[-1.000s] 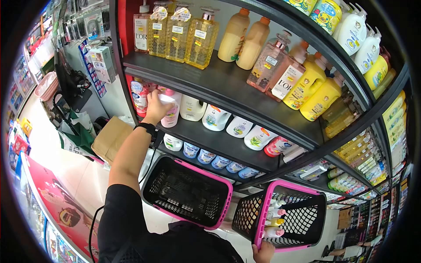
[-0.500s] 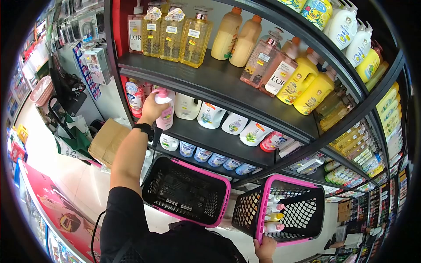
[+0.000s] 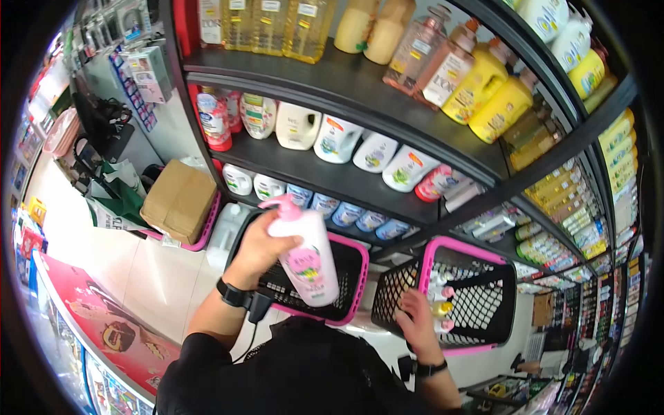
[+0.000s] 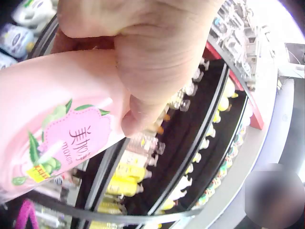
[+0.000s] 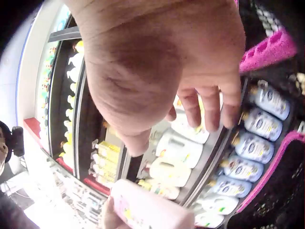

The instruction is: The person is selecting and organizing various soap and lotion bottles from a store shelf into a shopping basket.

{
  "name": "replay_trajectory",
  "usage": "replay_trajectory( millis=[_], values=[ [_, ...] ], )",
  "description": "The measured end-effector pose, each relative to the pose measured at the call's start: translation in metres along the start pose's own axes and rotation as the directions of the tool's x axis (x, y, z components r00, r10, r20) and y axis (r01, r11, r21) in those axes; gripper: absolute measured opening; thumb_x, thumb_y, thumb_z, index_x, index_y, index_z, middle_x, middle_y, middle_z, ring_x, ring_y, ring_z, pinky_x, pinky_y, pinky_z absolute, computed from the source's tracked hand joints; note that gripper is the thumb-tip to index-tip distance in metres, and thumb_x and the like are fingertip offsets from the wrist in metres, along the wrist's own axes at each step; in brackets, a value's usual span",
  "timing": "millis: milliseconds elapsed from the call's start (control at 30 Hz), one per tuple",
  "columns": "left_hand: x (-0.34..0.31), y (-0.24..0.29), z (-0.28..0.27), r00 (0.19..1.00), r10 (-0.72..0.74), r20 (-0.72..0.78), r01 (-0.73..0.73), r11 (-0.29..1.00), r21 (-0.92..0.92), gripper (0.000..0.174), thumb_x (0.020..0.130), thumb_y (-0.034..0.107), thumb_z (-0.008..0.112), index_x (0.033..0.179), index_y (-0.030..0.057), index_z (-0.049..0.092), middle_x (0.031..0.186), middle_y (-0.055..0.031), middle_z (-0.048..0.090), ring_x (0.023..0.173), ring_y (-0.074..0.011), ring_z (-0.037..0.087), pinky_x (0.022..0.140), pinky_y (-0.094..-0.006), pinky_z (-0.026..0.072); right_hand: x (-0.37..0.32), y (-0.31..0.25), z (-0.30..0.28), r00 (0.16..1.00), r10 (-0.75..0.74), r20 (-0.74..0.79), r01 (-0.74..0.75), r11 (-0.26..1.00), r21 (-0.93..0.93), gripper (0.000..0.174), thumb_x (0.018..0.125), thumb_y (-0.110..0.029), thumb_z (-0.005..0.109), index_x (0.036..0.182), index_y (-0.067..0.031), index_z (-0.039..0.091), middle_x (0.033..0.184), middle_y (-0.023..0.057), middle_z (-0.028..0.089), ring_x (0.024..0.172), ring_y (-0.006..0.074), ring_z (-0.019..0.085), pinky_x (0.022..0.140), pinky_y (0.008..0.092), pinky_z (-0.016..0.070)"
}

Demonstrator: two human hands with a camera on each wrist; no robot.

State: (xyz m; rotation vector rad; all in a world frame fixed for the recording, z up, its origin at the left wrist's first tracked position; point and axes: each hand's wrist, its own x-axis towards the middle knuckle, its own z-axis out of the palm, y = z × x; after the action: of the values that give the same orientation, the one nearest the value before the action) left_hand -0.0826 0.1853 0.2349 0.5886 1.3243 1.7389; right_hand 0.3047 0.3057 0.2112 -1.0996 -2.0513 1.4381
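Maxam reads clear; most other print blurs

The pink pump bottle [image 4: 62, 95] bears a pink emblem [image 4: 78, 133] with large dark characters, 美加 and a third, apparently 净, near its edge; "maxam" runs beside them in small Latin letters. Print on its yellow sticker [image 4: 38, 173] is too blurred to read. In the head view, the white label [image 3: 443, 84] on a pinkish bottle [image 3: 462, 40] shows "L'OR". Lettering on the blue bottles [image 5: 255, 147] is illegible.

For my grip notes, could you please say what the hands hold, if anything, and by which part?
The left hand holds the pink pump bottle by its upper body; the right hand holds nothing.
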Motion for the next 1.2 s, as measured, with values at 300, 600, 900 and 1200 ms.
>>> replay_trajectory(
  millis=[300,600,900,1200],
  values=[
    [-0.044,-0.028,0.096,0.944,-0.057,0.325,0.028,0.995,0.091,0.07,0.078,0.009,0.083,0.136,-0.002,0.045,0.122,-0.0115,0.06,0.112,-0.0203,0.061,0.097,-0.036,0.0507,0.036,-0.056,0.046,0.927,-0.128,0.354,0.021,0.956,0.292,0.089,0.073,-0.016,0.087,0.146,-0.0001,0.038,0.133,0.0134,0.056,0.123,0.0225,0.056,0.103,0.0378,0.0471],
    [-0.057,-0.052,0.157,0.763,-0.09,0.64,0.14,0.99,-0.028,0.102,0.074,0.029,0.091,0.149,0.0029,0.028,0.138,-0.0119,0.052,0.126,-0.0232,0.054,0.104,-0.0395,0.0465,0.009,-0.055,0.008,0.992,-0.128,-0.022,0.124,0.884,0.451,0.083,0.079,-0.013,0.08,0.147,0.0005,0.034,0.133,0.0121,0.055,0.124,0.0192,0.054,0.105,0.0374,0.0453],
    [-0.081,-0.066,0.226,0.777,-0.195,0.599,0.272,0.962,-0.039,0.095,0.067,0.014,0.089,0.145,0.0,0.037,0.13,-0.0126,0.06,0.118,-0.0248,0.063,0.1,-0.039,0.0512,0.007,-0.057,-0.081,0.941,-0.329,-0.082,0.333,0.849,0.411,0.067,0.086,-0.019,0.078,0.138,0.0025,0.043,0.121,0.0155,0.059,0.109,0.0203,0.06,0.092,0.0357,0.051],
    [-0.115,-0.105,0.362,0.764,-0.2,0.613,-0.024,0.941,0.338,0.09,0.067,0.01,0.087,0.144,-0.0005,0.041,0.129,-0.0125,0.061,0.12,-0.0236,0.061,0.102,-0.0377,0.0479,-0.021,-0.014,-0.292,0.932,-0.268,0.244,0.23,0.958,0.172,0.052,0.085,-0.014,0.078,0.129,-0.0033,0.054,0.112,0.0078,0.063,0.101,0.0161,0.063,0.086,0.0323,0.0528]
  ],
)
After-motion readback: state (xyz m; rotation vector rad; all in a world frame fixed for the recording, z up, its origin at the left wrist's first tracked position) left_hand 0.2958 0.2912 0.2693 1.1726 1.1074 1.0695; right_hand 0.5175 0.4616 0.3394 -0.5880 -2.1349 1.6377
